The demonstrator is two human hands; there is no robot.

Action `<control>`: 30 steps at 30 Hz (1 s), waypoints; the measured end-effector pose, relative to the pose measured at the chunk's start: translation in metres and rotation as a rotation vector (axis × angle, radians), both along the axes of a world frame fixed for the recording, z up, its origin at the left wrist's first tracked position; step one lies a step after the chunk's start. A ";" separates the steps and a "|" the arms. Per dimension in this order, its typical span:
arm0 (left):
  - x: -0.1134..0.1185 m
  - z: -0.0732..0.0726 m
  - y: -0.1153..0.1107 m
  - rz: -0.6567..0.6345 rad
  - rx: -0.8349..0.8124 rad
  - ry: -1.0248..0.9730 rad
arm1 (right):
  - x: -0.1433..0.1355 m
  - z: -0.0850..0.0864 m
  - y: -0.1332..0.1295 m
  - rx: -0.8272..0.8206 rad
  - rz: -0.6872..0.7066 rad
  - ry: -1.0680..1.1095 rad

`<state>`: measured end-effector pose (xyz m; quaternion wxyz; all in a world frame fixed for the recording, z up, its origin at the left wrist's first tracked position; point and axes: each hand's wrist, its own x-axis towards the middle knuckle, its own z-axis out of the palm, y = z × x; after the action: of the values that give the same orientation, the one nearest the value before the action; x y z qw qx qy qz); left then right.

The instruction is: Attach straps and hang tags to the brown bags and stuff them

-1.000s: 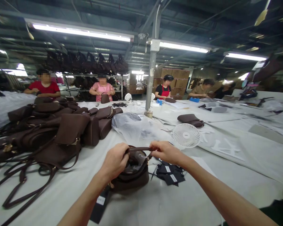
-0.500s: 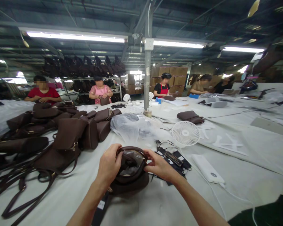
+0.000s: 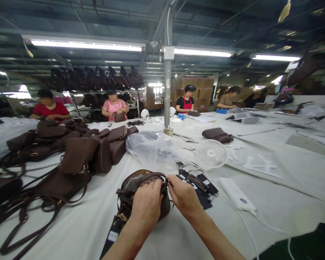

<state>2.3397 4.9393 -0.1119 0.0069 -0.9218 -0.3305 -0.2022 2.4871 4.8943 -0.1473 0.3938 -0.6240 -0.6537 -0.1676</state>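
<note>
A small dark brown handbag (image 3: 165, 208) stands on the white-covered table right in front of me, its top rim and carry handle facing up. My left hand (image 3: 147, 202) reaches across the bag's mouth, fingers curled down on the rim near its right side; the fingertips are partly hidden. At the right end of the rim, by the handle's base, my right hand (image 3: 183, 196) pinches the bag's edge. Whether a zipper pull is between those fingers I cannot make out. A black tag (image 3: 112, 234) with a white label lies by the bag's lower left.
Brown bags (image 3: 79, 155) with long straps are heaped at left. Ahead lie a clear plastic bag (image 3: 148, 144) and a white fan (image 3: 211, 153). Black tags (image 3: 203, 189) and a white power bank (image 3: 237, 193) with a cable lie at right. Several co-workers sit across the table.
My left hand has moved from the bag's left rim across to its right side. The mouth, open before with its lining showing, is now largely covered. My right hand stays at the right edge.
</note>
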 end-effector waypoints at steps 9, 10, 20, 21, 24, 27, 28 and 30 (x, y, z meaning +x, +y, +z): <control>0.000 0.001 -0.003 -0.023 0.155 -0.032 | -0.020 0.011 -0.017 -0.041 0.181 0.409; -0.001 -0.003 -0.004 -0.035 0.165 -0.029 | -0.017 0.003 -0.020 -0.054 0.221 0.557; -0.014 -0.009 0.003 -0.121 0.231 -0.112 | -0.029 -0.025 -0.001 -0.180 0.385 0.692; -0.016 -0.008 0.004 -0.102 0.231 -0.116 | -0.036 -0.021 0.004 -0.148 0.360 0.686; -0.024 -0.006 0.003 -0.014 0.227 -0.166 | -0.052 -0.019 0.009 -0.111 0.258 0.686; -0.032 -0.011 0.000 0.070 0.227 -0.252 | -0.058 -0.026 0.002 -0.135 0.188 0.687; -0.035 -0.013 -0.001 0.075 0.233 -0.284 | -0.059 -0.029 -0.001 -0.147 0.184 0.675; -0.039 -0.018 -0.003 0.053 0.265 -0.367 | -0.059 -0.032 -0.007 -0.164 0.186 0.639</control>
<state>2.3006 4.9359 -0.1299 0.0730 -0.8517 -0.3209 -0.4079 2.4281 4.8873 -0.1791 0.5408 -0.6123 -0.5628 0.1264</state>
